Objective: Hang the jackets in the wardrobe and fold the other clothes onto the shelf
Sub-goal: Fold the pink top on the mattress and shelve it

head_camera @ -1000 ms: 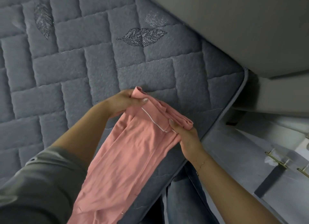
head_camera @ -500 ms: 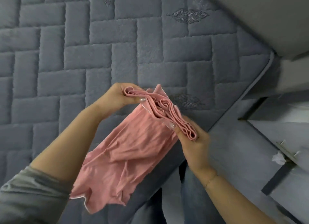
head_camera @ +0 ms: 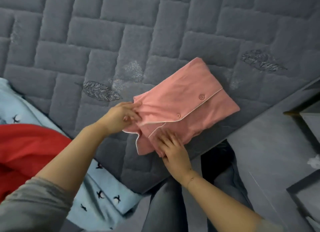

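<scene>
Lying folded on mattress, pink shirt under both hands.

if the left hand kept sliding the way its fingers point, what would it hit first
The left hand points right, already touching the folded pink shirt; going on, it would likely push into that fabric first.

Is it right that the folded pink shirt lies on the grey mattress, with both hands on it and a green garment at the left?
Not quite. The head view shows the pink shirt on the mattress under both the left hand and right hand, but the garment at the left is red, not green.
</scene>
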A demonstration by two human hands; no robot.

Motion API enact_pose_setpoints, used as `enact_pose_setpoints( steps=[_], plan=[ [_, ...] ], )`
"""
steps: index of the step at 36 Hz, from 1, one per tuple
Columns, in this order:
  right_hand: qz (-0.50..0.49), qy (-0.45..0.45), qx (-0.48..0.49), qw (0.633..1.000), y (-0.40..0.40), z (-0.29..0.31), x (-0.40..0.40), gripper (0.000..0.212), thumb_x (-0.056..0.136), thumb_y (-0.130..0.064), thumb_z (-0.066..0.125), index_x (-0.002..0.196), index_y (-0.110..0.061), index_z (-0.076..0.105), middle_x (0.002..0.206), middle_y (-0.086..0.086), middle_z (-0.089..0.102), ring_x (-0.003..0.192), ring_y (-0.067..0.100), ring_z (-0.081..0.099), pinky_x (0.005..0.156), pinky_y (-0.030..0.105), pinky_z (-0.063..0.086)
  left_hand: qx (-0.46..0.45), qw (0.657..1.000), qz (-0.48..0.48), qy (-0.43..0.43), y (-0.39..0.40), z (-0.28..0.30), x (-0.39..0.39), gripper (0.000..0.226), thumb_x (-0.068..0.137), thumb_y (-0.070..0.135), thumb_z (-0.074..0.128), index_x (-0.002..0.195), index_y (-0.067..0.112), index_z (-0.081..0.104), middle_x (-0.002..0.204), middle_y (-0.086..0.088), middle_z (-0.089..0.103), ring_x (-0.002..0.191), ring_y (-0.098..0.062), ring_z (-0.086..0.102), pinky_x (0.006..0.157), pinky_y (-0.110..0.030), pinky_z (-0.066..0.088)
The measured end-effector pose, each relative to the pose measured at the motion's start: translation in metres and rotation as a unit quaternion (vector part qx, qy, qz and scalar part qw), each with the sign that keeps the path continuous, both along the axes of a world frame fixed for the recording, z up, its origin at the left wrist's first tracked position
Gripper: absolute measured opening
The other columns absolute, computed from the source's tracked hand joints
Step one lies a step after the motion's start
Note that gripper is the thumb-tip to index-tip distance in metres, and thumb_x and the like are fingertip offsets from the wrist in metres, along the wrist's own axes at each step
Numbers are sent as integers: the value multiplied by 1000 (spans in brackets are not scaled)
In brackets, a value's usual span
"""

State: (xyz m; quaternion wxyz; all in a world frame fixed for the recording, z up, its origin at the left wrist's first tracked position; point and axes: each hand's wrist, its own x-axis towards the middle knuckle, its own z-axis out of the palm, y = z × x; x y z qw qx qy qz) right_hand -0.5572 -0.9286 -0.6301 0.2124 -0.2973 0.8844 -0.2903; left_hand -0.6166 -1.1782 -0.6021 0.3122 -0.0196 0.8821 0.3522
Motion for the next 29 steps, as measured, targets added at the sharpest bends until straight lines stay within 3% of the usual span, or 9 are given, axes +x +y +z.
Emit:
enact_pose_setpoints(
  steps=[3, 7, 8, 12, 17, 20, 22, 25, 29],
  plan=[
    [66, 30, 121, 990, 1, -13, 17, 91, 68, -16, 75, 149, -13, 34, 155, 6, 34, 145, 31, 27, 117, 52, 23, -3, 997, 74, 14, 2, -12, 16, 47, 72, -16, 60, 92, 22, 77, 142, -1, 51, 131, -22, 46, 109, -36, 36],
    [66, 134, 187, 971, 1, -24, 29, 116, 58, -28, 84, 153, -17, 19, 158, 7, 28, 145, 30, 28, 116, 53, 23, 76, 951, 295, 62, 10, -12, 10, 29, 79, -3, 70, 86, 24, 63, 123, 2, 53, 116, -21, 52, 104, -39, 41],
    [63, 166, 179, 968, 2, -28, 30, 113, 61, -26, 82, 153, -17, 17, 159, 8, 23, 146, 31, 24, 117, 54, 21, 74, 938, 334, 63, 11, -14, 6, 25, 80, 10, 75, 98, 21, 61, 124, 3, 48, 120, -20, 50, 106, -38, 38],
    [61, 272, 105, 955, -2, -42, 17, 84, 77, -17, 72, 148, -18, 27, 154, 10, 21, 143, 31, 23, 117, 58, 19, 35, 936, 349, -34, 19, -26, -11, 72, 77, 34, 81, 137, 20, 44, 136, -5, 37, 128, -20, 43, 113, -37, 34],
    [63, 295, 127, 945, -17, -42, -10, 65, 93, -39, 58, 149, -18, 35, 157, 6, 28, 143, 23, 32, 116, 50, 24, 21, 945, 292, -142, 30, -30, -20, 63, 72, 33, 84, 124, 15, 53, 118, -3, 58, 105, -18, 56, 88, -30, 46],
    [71, 254, 127, 956, -19, -34, -16, 49, 102, -34, 34, 146, -15, 42, 152, 6, 39, 141, 19, 37, 114, 47, 33, 57, 935, 314, -157, 32, -27, -17, 48, 77, 26, 81, 116, 7, 62, 105, -7, 67, 91, -19, 62, 84, -35, 52],
    [77, 227, 91, 967, -16, -28, -19, 44, 99, -29, 40, 137, -12, 54, 146, 7, 48, 135, 20, 46, 108, 44, 42, 71, 929, 330, -154, 34, -22, -14, 42, 79, 22, 80, 113, 4, 62, 101, -12, 67, 84, -20, 60, 82, -40, 53],
    [70, 150, -1, 986, -6, -16, -27, 38, 83, -8, 59, 120, -4, 67, 132, 11, 61, 123, 25, 58, 98, 42, 51, 69, 928, 341, -132, 37, -11, -10, 25, 82, 19, 76, 100, 12, 61, 88, -5, 62, 74, -17, 57, 59, -27, 49],
    [64, -77, -66, 993, 20, 15, -39, 49, 82, 9, 59, 130, -3, 60, 137, 8, 57, 127, 23, 55, 105, 39, 46, 102, 904, 389, -149, 44, 8, 4, 33, 84, 11, 74, 110, 13, 53, 99, -6, 60, 82, -18, 60, 68, -26, 52]
  ],
)
